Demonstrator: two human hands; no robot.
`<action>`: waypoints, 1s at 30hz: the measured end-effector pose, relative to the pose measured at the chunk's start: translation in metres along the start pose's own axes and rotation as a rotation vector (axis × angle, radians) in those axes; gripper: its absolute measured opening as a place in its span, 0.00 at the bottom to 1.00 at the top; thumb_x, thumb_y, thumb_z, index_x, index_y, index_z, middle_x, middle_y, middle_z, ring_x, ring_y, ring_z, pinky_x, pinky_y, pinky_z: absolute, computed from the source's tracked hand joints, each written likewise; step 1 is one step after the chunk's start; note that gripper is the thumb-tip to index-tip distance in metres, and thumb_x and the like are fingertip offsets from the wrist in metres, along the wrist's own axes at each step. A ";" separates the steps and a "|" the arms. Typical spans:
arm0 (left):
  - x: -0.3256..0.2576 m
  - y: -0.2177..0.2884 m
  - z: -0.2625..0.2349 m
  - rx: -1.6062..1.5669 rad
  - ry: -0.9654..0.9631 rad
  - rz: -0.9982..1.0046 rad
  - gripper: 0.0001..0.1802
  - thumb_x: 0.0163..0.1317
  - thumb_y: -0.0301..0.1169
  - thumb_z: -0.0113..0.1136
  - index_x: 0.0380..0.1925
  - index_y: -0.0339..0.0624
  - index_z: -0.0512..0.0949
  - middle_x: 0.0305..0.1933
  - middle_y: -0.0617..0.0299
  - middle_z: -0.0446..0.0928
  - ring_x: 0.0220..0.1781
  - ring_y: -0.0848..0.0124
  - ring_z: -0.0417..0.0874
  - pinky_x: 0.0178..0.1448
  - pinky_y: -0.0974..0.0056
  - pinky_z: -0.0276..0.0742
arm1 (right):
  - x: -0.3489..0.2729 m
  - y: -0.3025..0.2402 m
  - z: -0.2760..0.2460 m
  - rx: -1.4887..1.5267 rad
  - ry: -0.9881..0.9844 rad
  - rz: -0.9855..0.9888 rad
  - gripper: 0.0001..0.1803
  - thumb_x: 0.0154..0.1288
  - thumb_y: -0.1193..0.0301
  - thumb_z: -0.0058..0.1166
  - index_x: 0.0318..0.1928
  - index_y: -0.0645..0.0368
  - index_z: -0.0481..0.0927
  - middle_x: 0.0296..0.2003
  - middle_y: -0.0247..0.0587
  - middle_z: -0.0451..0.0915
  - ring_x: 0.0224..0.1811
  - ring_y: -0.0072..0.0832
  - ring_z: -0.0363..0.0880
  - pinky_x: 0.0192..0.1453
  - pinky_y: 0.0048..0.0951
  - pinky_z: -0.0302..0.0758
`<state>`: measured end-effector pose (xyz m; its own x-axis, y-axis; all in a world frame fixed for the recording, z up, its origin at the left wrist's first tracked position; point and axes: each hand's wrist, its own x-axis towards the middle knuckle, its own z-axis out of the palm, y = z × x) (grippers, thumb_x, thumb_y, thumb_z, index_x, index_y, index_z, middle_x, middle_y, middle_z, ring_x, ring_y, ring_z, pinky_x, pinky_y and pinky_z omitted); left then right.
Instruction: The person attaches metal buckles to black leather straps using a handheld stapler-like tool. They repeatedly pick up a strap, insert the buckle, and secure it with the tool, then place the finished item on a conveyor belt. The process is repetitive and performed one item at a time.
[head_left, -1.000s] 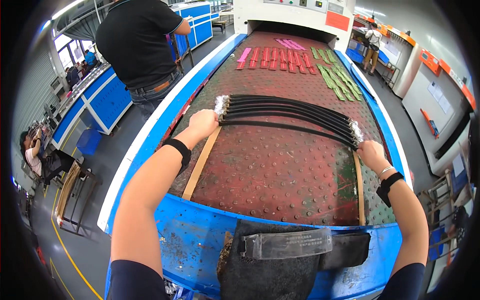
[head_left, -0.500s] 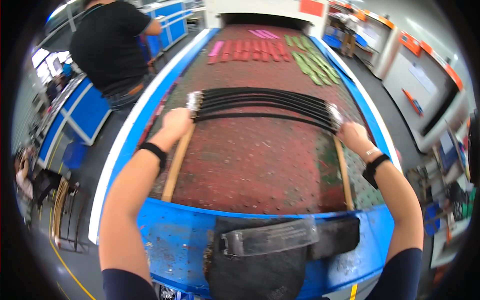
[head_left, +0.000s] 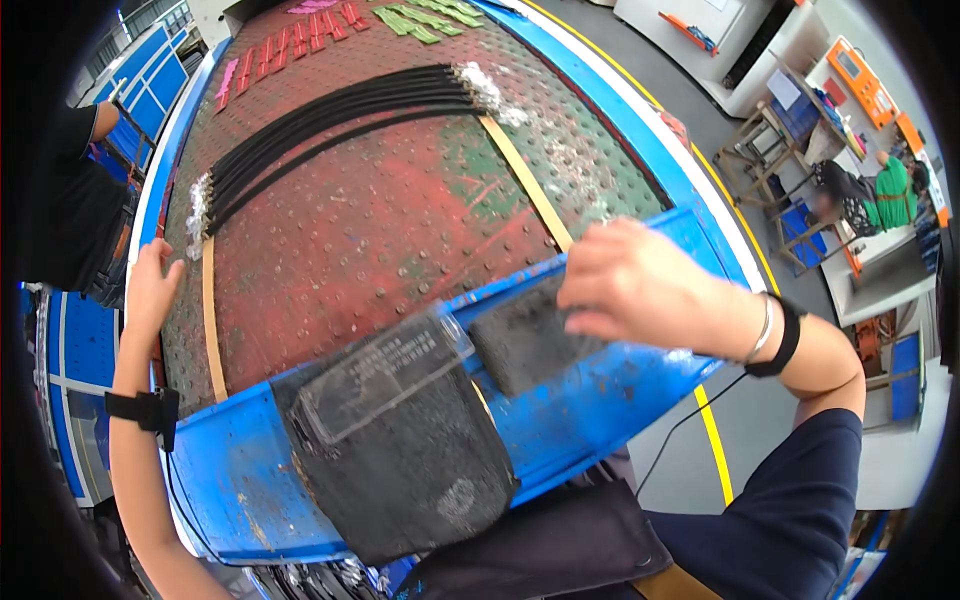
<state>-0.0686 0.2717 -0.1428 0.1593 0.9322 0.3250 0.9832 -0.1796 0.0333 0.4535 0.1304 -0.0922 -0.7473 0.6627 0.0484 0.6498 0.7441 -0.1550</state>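
A row of thin black straps (head_left: 335,110) lies bowed across the red and green studded conveyor bed (head_left: 350,240). Whitish, clumped material (head_left: 480,85) sits at their right ends, at the tip of a wooden stick (head_left: 525,185). Another wooden stick (head_left: 210,320) runs from their left ends. My left hand (head_left: 152,290) hovers at the bed's left side, fingers apart, holding nothing. Over the blue front ledge, my right hand (head_left: 625,280) is loosely curled beside a dark block-like pad (head_left: 530,335), with nothing visible in it. A clear plastic packet (head_left: 385,375) rests on a black mat (head_left: 410,470).
Red strips (head_left: 300,45) and green strips (head_left: 420,20) lie farther along the bed. Blue and white side rails (head_left: 640,120) border it. A person in black (head_left: 75,200) stands at the left; another in green (head_left: 890,195) is at the far right.
Both hands have let go near the strap ends. My right hand has come back over the ledge, my left to the side. The view has swung right and the straps lie on the bed.
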 end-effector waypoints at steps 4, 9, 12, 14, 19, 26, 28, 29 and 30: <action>-0.037 0.028 -0.042 -0.119 -0.035 0.028 0.10 0.53 0.29 0.56 0.33 0.36 0.69 0.29 0.53 0.68 0.32 0.60 0.71 0.39 0.61 0.67 | -0.027 -0.040 0.031 -0.182 -0.040 -0.041 0.07 0.46 0.67 0.56 0.25 0.53 0.72 0.26 0.32 0.68 0.35 0.27 0.68 0.39 0.27 0.63; -0.111 0.083 -0.096 -0.206 -0.030 0.018 0.11 0.53 0.27 0.55 0.37 0.37 0.70 0.32 0.56 0.69 0.36 0.65 0.72 0.40 0.65 0.66 | -0.031 -0.045 0.056 -0.356 0.103 -0.030 0.05 0.45 0.71 0.50 0.25 0.56 0.70 0.24 0.32 0.68 0.32 0.26 0.68 0.35 0.26 0.62; -0.149 0.124 -0.129 -0.226 -0.061 -0.046 0.12 0.53 0.27 0.55 0.39 0.38 0.71 0.37 0.59 0.71 0.41 0.67 0.72 0.42 0.66 0.65 | -0.028 -0.044 0.061 -0.400 0.124 0.000 0.05 0.45 0.72 0.51 0.24 0.56 0.69 0.22 0.33 0.68 0.30 0.28 0.69 0.35 0.27 0.63; -0.176 0.144 -0.146 -0.239 -0.036 -0.037 0.12 0.54 0.27 0.55 0.39 0.39 0.71 0.40 0.60 0.71 0.43 0.67 0.72 0.43 0.66 0.64 | -0.028 -0.043 0.066 -0.391 0.131 -0.011 0.07 0.44 0.72 0.52 0.24 0.56 0.67 0.22 0.34 0.68 0.30 0.29 0.69 0.35 0.28 0.64; -0.232 0.178 -0.180 -0.338 -0.028 -0.071 0.15 0.54 0.28 0.53 0.42 0.37 0.71 0.45 0.59 0.71 0.47 0.68 0.70 0.48 0.66 0.63 | -0.041 -0.062 0.057 -0.318 0.069 -0.089 0.04 0.45 0.73 0.50 0.26 0.56 0.71 0.23 0.34 0.72 0.31 0.28 0.72 0.37 0.27 0.65; -0.294 0.198 -0.158 -0.639 -0.018 -0.205 0.17 0.53 0.31 0.54 0.42 0.36 0.72 0.47 0.58 0.71 0.47 0.69 0.70 0.49 0.67 0.64 | -0.077 -0.111 0.045 -0.128 0.115 0.067 0.08 0.48 0.71 0.54 0.32 0.57 0.74 0.31 0.35 0.72 0.37 0.31 0.71 0.42 0.31 0.65; -0.301 0.204 -0.146 -0.736 0.042 -0.243 0.17 0.49 0.27 0.54 0.41 0.36 0.73 0.45 0.57 0.71 0.45 0.68 0.70 0.49 0.67 0.65 | -0.076 -0.125 0.037 -0.054 0.302 0.156 0.12 0.50 0.69 0.55 0.37 0.58 0.77 0.38 0.37 0.73 0.45 0.33 0.70 0.49 0.34 0.65; -0.303 0.206 -0.139 -0.786 0.075 -0.260 0.17 0.47 0.24 0.55 0.41 0.35 0.73 0.45 0.56 0.72 0.44 0.68 0.71 0.48 0.67 0.65 | -0.079 -0.129 0.041 -0.071 0.261 0.182 0.13 0.51 0.68 0.56 0.39 0.58 0.77 0.42 0.38 0.71 0.49 0.35 0.68 0.52 0.37 0.63; -0.304 0.207 -0.131 -0.816 0.083 -0.276 0.17 0.48 0.24 0.55 0.41 0.35 0.73 0.45 0.56 0.72 0.45 0.68 0.71 0.48 0.67 0.65 | -0.083 -0.133 0.048 -0.087 0.226 0.214 0.15 0.52 0.67 0.56 0.41 0.58 0.78 0.46 0.39 0.70 0.53 0.36 0.66 0.56 0.41 0.60</action>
<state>0.0747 -0.0900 -0.1114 -0.1141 0.9554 0.2726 0.6090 -0.1495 0.7789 0.4220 -0.0274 -0.1230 -0.5489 0.7998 0.2429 0.8057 0.5837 -0.1012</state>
